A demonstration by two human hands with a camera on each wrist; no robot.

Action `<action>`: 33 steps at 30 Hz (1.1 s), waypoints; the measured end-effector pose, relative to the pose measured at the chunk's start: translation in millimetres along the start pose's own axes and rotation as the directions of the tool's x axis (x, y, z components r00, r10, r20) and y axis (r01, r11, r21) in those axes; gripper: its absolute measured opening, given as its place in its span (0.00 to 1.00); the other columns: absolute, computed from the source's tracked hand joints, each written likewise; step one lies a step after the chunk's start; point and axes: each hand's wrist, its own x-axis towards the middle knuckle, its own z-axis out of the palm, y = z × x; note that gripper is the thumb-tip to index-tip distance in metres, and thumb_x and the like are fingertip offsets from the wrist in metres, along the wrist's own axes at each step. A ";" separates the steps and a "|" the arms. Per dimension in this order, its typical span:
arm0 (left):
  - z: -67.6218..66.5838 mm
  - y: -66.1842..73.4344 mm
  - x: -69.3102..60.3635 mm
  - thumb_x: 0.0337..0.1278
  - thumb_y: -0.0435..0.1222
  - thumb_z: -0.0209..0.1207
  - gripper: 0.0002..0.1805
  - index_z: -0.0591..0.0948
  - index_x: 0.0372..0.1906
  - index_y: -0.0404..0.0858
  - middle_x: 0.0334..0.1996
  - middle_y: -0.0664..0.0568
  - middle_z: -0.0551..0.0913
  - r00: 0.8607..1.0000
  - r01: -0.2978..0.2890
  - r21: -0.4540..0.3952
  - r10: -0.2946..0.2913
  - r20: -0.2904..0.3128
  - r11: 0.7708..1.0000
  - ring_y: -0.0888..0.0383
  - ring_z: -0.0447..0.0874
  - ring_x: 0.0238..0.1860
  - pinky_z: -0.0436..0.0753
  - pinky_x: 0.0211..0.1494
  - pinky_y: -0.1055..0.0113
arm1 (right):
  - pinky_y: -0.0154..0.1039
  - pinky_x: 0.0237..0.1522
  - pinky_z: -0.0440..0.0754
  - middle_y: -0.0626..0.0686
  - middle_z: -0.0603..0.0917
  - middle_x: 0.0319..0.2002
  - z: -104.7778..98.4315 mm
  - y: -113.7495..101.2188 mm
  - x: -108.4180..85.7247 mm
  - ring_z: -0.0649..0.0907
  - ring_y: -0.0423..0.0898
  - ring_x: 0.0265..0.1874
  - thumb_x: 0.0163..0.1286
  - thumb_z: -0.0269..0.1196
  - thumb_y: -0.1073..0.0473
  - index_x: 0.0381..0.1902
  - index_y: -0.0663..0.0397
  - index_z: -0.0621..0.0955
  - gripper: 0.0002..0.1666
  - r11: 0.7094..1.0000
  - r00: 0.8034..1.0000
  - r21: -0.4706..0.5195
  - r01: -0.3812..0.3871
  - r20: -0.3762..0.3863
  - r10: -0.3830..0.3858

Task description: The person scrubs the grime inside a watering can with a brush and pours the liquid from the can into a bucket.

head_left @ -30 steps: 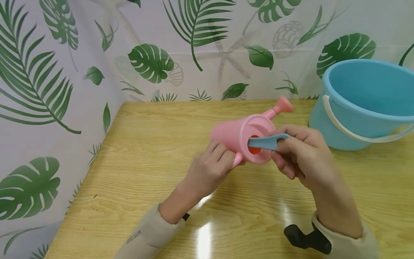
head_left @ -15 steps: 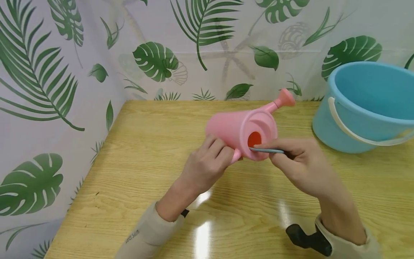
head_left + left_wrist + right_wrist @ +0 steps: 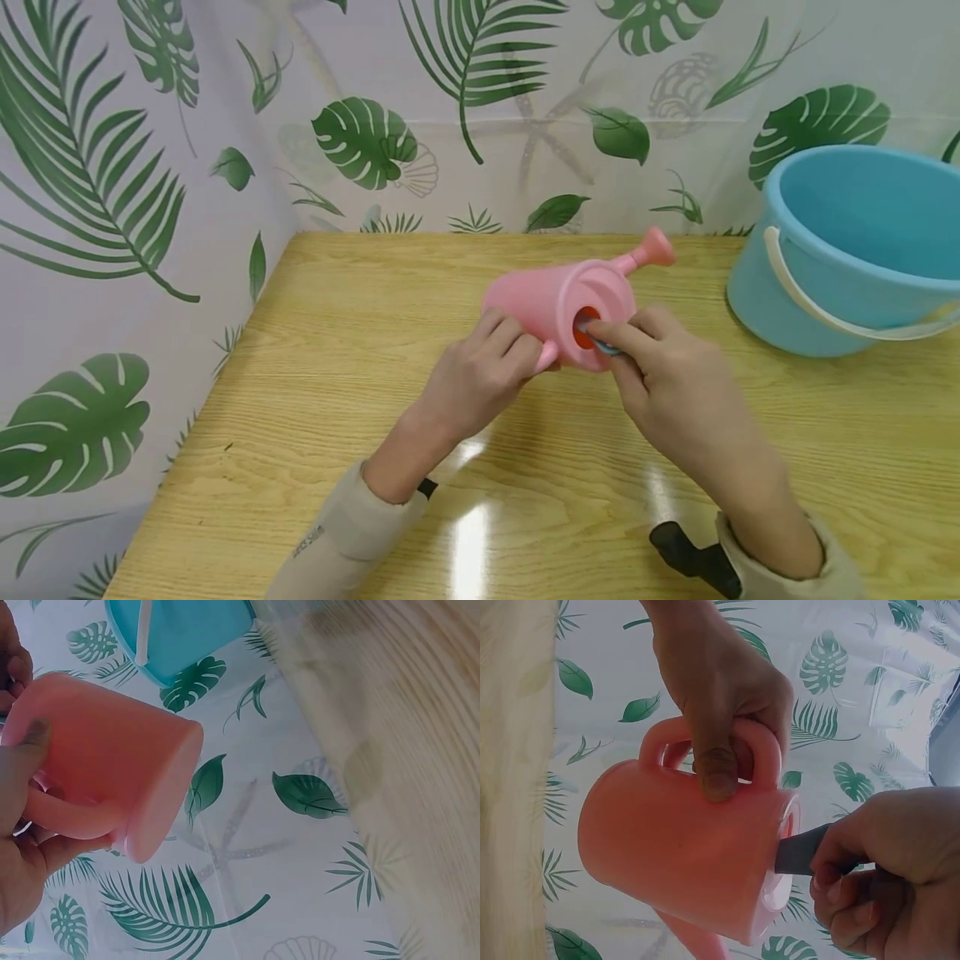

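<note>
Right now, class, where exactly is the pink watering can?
In the head view, the watering can is just right of centre, its handle in the left hand and the blue bucket to its right.

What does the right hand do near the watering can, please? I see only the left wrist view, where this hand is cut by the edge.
Observer: The right hand holds a bluish tool with its end inside the mouth of the pink watering can.
Operator: Thank you. To which side does the spout go?
Observer: In the head view, the spout extends toward the upper right.
Operator: And which colour shows inside the mouth?
Observer: Red, seen in the head view.
</note>
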 end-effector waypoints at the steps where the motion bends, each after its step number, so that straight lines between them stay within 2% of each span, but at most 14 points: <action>1: 0.4 -0.2 -0.4 0.72 0.44 0.55 0.18 0.70 0.25 0.39 0.22 0.53 0.70 1.000 -0.007 0.012 0.007 0.005 1.000 0.57 0.69 0.27 0.65 0.19 0.76 | 0.33 0.18 0.67 0.54 0.80 0.31 0.9 -0.5 -0.2 0.66 0.39 0.17 0.60 0.66 0.73 0.43 0.57 0.88 0.14 1.000 1.000 -0.015 0.003 0.013 -0.003; 4: 3.1 0.1 -1.5 0.71 0.44 0.57 0.18 0.70 0.26 0.38 0.22 0.53 0.70 1.000 -0.028 0.020 0.028 0.012 0.999 0.57 0.68 0.27 0.64 0.19 0.76 | 0.33 0.17 0.66 0.52 0.79 0.28 0.8 -0.9 -1.4 0.64 0.38 0.15 0.60 0.64 0.73 0.39 0.57 0.88 0.12 1.000 0.999 -0.015 -0.010 0.053 0.011; 7: 6.5 1.7 -2.2 0.72 0.44 0.56 0.19 0.70 0.26 0.39 0.22 0.54 0.70 0.999 -0.044 0.025 0.043 0.018 0.999 0.58 0.68 0.27 0.62 0.18 0.76 | 0.32 0.17 0.66 0.47 0.75 0.22 -3.0 2.5 -0.3 0.65 0.37 0.15 0.63 0.61 0.73 0.35 0.56 0.87 0.11 0.994 0.992 0.080 -0.075 0.110 0.066; 10: 7.5 3.5 -2.9 0.73 0.44 0.54 0.20 0.70 0.25 0.39 0.22 0.53 0.70 0.999 -0.031 -0.001 0.031 0.020 1.000 0.57 0.68 0.27 0.62 0.17 0.75 | 0.33 0.15 0.63 0.43 0.68 0.16 -9.4 9.4 3.4 0.64 0.37 0.12 0.67 0.56 0.71 0.34 0.53 0.87 0.14 0.943 0.964 0.255 -0.215 0.208 0.164; 12: 6.7 4.8 -3.1 0.73 0.45 0.53 0.20 0.69 0.25 0.39 0.23 0.53 0.70 1.000 -0.014 -0.023 0.015 0.018 1.000 0.57 0.69 0.28 0.64 0.18 0.75 | 0.35 0.13 0.61 0.45 0.66 0.14 -12.8 14.6 6.3 0.63 0.40 0.10 0.70 0.54 0.70 0.32 0.54 0.85 0.14 0.875 0.939 0.374 -0.306 0.268 0.214; 15: 5.2 6.7 -2.5 0.70 0.46 0.57 0.20 0.69 0.24 0.39 0.23 0.53 0.70 1.000 0.008 -0.045 -0.007 0.006 0.999 0.57 0.68 0.28 0.64 0.19 0.74 | 0.37 0.12 0.59 0.49 0.67 0.14 -15.8 21.9 8.5 0.63 0.45 0.11 0.70 0.50 0.72 0.29 0.57 0.81 0.15 0.734 0.911 0.549 -0.401 0.326 0.253; 17: 5.0 8.2 -2.1 0.68 0.45 0.60 0.20 0.68 0.24 0.39 0.22 0.53 0.69 1.000 0.010 -0.045 -0.010 -0.003 0.999 0.57 0.68 0.27 0.64 0.18 0.74 | 0.39 0.11 0.58 0.51 0.69 0.15 -16.0 26.0 8.6 0.64 0.47 0.12 0.67 0.48 0.75 0.26 0.60 0.78 0.15 0.627 0.906 0.655 -0.422 0.329 0.265; 20: 4.7 10.0 -2.4 0.67 0.45 0.62 0.21 0.68 0.24 0.40 0.21 0.53 0.68 1.000 0.012 -0.036 -0.012 -0.014 0.999 0.57 0.67 0.26 0.61 0.18 0.74 | 0.40 0.11 0.52 0.52 0.70 0.14 -15.0 30.6 6.9 0.64 0.47 0.11 0.65 0.45 0.79 0.24 0.63 0.77 0.17 0.433 0.895 0.789 -0.436 0.326 0.305; 21: 4.5 10.4 -2.5 0.67 0.45 0.61 0.21 0.68 0.23 0.40 0.21 0.53 0.68 1.000 0.012 -0.034 -0.013 -0.016 0.999 0.58 0.67 0.26 0.61 0.17 0.74 | 0.41 0.11 0.51 0.52 0.71 0.14 -14.7 31.5 6.1 0.64 0.46 0.11 0.65 0.45 0.79 0.24 0.63 0.77 0.18 0.382 0.892 0.817 -0.431 0.321 0.319; 23: 4.1 10.7 -2.7 0.69 0.44 0.59 0.21 0.68 0.23 0.40 0.21 0.53 0.68 1.000 0.017 -0.028 -0.018 -0.017 0.999 0.57 0.66 0.26 0.61 0.18 0.74 | 0.41 0.11 0.50 0.52 0.72 0.14 -13.6 33.2 4.8 0.64 0.46 0.11 0.65 0.44 0.80 0.24 0.64 0.78 0.19 0.334 0.903 0.857 -0.393 0.289 0.319; 24: 3.7 10.1 -2.6 0.70 0.45 0.59 0.21 0.68 0.23 0.40 0.21 0.53 0.68 1.000 0.022 -0.028 -0.022 -0.019 0.999 0.57 0.67 0.26 0.61 0.17 0.75 | 0.41 0.12 0.50 0.52 0.71 0.14 -13.0 34.6 3.8 0.64 0.46 0.11 0.65 0.43 0.81 0.25 0.64 0.78 0.19 0.333 0.919 0.872 -0.359 0.269 0.287; 25: 3.0 9.2 -2.6 0.70 0.45 0.58 0.21 0.68 0.23 0.40 0.21 0.53 0.68 0.999 0.028 -0.035 -0.029 -0.017 0.999 0.57 0.67 0.26 0.61 0.18 0.75 | 0.40 0.12 0.51 0.52 0.71 0.14 -13.6 36.3 3.2 0.64 0.46 0.12 0.64 0.44 0.81 0.26 0.64 0.79 0.20 0.354 0.934 0.874 -0.334 0.257 0.246; 29: 0.2 4.8 -3.3 0.68 0.45 0.60 0.21 0.68 0.23 0.40 0.21 0.53 0.69 0.999 0.032 -0.056 -0.033 -0.007 0.998 0.57 0.68 0.27 0.62 0.18 0.75 | 0.38 0.14 0.57 0.49 0.67 0.16 -20.8 41.7 2.8 0.64 0.44 0.15 0.61 0.46 0.84 0.29 0.61 0.81 0.21 0.555 0.975 0.806 -0.203 0.219 0.040; 33: 0.1 3.2 -3.8 0.62 0.44 0.66 0.21 0.68 0.23 0.41 0.21 0.54 0.68 1.000 0.012 -0.065 -0.012 0.001 0.998 0.58 0.67 0.26 0.61 0.18 0.75 | 0.35 0.17 0.62 0.46 0.67 0.18 -29.9 49.7 4.4 0.65 0.40 0.17 0.61 0.52 0.85 0.36 0.59 0.85 0.22 0.711 0.962 0.694 -0.116 0.257 -0.094</action>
